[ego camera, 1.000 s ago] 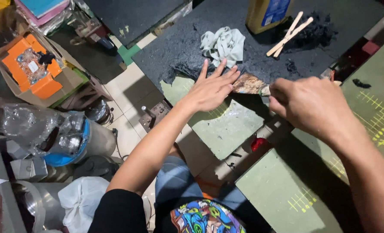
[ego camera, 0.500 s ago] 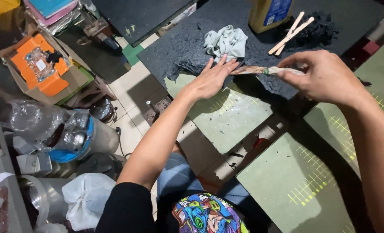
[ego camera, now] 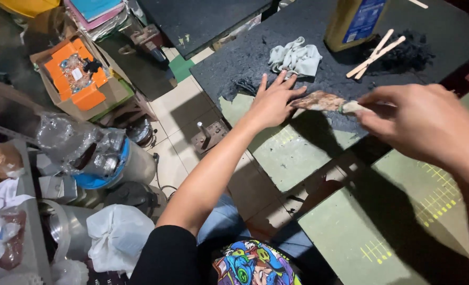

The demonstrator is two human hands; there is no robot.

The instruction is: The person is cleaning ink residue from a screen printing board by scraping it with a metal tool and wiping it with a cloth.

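Observation:
My left hand (ego camera: 272, 102) lies flat with fingers spread, on the near edge of a black rubbery sheet (ego camera: 319, 31) where it meets a green cutting mat (ego camera: 276, 153). My right hand (ego camera: 424, 124) pinches the handle of a small brush (ego camera: 324, 101) whose bristle end is caked brown. The brush tip sits just right of my left fingertips, over the black sheet.
A crumpled pale cloth (ego camera: 295, 57), two wooden sticks (ego camera: 377, 53) and a yellow bottle (ego camera: 353, 21) lie on the black sheet. A second green mat (ego camera: 403, 232) sits lower right. Left on the floor: an orange-lined cardboard box (ego camera: 79, 76), plastic-wrapped containers (ego camera: 87, 150), a white bag (ego camera: 118, 235).
My right hand lifted from the mat with the brush and swung it to the right of my left hand. My left hand stayed pressed flat, shifting slightly.

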